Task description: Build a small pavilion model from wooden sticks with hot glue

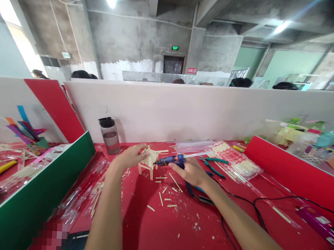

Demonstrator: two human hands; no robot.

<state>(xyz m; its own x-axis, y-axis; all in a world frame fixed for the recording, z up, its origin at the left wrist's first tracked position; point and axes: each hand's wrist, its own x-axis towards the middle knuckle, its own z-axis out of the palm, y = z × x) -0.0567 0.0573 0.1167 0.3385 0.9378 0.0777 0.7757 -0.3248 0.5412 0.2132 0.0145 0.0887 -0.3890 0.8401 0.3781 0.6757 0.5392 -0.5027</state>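
Observation:
A small structure of pale wooden sticks (148, 162) stands on legs on the red tabletop (155, 232). My left hand (132, 156) pinches its upper left side between thumb and fingers. In my right hand (191, 172) is a blue glue gun (172, 160), with a clear glue stick poking out of its back. The gun's nozzle points left and reaches the right side of the structure; whether it touches is too small to tell. Loose stick pieces (161, 199) and pale crumbs lie below the structure.
Green-handled pliers (214, 167) lie right of my right hand, with more pliers (205, 199) under the forearm. A bottle (109, 136) stands at the back left. Packs of sticks (238, 162), black cables (259, 213) and a purple power strip (318, 224) occupy the right. Dividers (46, 189) flank both sides.

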